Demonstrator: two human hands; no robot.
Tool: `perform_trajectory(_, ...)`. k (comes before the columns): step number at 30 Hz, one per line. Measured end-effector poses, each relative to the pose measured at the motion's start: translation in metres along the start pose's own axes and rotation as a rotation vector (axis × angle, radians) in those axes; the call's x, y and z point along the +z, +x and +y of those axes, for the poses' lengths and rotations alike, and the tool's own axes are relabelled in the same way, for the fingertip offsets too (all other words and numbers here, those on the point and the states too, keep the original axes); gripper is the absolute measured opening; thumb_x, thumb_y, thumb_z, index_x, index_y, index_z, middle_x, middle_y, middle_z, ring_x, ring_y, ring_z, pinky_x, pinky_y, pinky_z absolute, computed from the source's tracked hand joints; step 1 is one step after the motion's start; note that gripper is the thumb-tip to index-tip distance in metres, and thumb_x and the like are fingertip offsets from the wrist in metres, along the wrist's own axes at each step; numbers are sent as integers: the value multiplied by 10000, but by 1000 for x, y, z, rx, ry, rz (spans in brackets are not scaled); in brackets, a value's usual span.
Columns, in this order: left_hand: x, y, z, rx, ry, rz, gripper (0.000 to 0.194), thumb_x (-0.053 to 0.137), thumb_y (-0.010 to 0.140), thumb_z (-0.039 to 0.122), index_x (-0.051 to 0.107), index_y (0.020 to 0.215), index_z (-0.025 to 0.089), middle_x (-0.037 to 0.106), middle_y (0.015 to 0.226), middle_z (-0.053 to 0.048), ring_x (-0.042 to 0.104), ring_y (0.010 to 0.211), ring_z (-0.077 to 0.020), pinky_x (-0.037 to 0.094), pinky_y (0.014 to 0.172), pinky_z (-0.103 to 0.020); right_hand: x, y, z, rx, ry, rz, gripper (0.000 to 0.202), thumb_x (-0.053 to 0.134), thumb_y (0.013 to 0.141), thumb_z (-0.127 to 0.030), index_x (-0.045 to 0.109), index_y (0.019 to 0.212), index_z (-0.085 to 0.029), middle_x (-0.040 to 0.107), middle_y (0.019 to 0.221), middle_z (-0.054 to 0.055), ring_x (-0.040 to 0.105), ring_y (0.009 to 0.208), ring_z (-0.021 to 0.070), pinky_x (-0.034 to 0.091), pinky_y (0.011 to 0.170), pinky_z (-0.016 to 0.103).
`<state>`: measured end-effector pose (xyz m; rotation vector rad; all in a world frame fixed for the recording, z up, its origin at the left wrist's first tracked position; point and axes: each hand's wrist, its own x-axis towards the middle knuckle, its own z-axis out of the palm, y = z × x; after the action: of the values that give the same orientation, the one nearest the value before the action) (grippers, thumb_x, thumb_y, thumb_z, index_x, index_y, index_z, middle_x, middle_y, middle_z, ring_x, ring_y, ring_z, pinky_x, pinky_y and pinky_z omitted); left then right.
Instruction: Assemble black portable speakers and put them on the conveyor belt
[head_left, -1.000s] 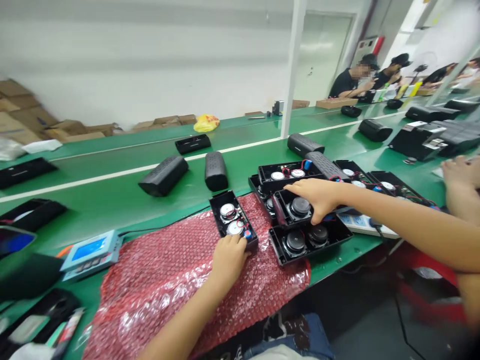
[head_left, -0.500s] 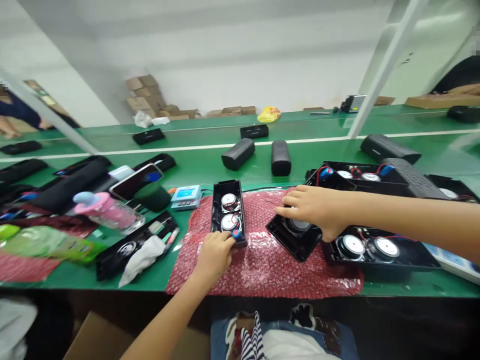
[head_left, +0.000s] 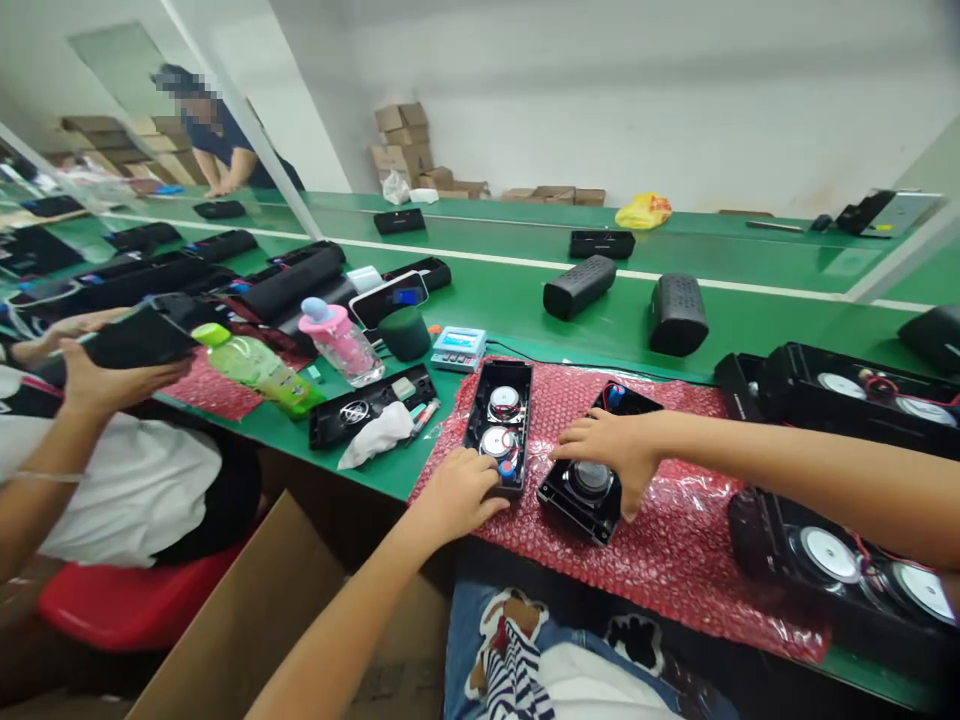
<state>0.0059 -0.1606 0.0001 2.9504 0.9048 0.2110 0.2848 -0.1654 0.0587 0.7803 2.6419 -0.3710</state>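
Red bubble wrap: I see it spread out on the green surface.
Left box: This open black speaker box sits on the left part of the wrap, same as a second ago. Two white round speakers and a blue plug show inside.
Left hand: Its fingers bend over the near end of the left box, like before. I cannot tell if it is squeezing.
Right box: It is at a slant over the middle of the wrap, just beside the left box. I cannot tell if all of it touches the wrap.
Right hand: It grips the right box from above, fingers on one side, thumb on the other. A second ago it was at the pile of boxes by the wrap's right end. Now the box is close to the left box.
Blue meter: It sits near the wrap's far left corner.
My view: It has swung left. A second ago I could not see the green bottle, the pink bottle or the other worker's hand on a black case. All are left of the wrap.
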Motion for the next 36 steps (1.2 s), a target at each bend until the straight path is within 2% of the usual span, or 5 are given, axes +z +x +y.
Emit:
perform_trajectory(6, -17, 5, 0, -5, -247, 282, 187, 553, 895, 311, 641, 782, 190, 698, 836, -18, 617, 795, -162, 418, 747, -312, 20, 6, 34, 107, 182, 235, 373, 537, 916, -398, 612, 1158, -125, 662, 1099, 149, 586, 1053, 275, 377, 938, 447)
perform_trajectory(10, 0, 18, 59, -107, -179, 637, 118, 547, 866, 214, 612, 778, 169, 678, 791, -47, 580, 752, -178, 406, 732, -335, 26, 12, 49, 61, 165, 325, 227, 579, 902, -295, 666, 1012, -117, 693, 947, 124, 622, 890, 212, 440, 820, 338)
perform_trajectory(16, 50, 42, 139, 2, -133, 598, 310, 627, 771, 454, 545, 639, 185, 576, 656, -36, 494, 705, -205, 351, 669, -361, 24, 9, 62, -9, 184, 360, 195, 635, 868, -288, 684, 959, -122, 695, 915, 115, 629, 860, 199, 459, 796, 315)
perform_trajectory(23, 73, 50, 137, -60, -75, 737, 303, 615, 788, 263, 473, 530, 193, 460, 553, 0, 442, 656, -155, 384, 828, -359, 30, 3, 69, 24, 131, 353, 277, 666, 820, -264, 657, 1043, -101, 679, 991, 145, 614, 930, 235, 458, 853, 366)
perform_trajectory(36, 75, 56, 142, -117, -88, 809, 334, 631, 750, 248, 418, 496, 206, 411, 486, 10, 414, 592, -153, 377, 722, -352, 38, 14, 57, 227, -62, 352, 167, 514, 812, -133, 678, 834, -112, 694, 809, 125, 616, 800, 218, 403, 754, 312)
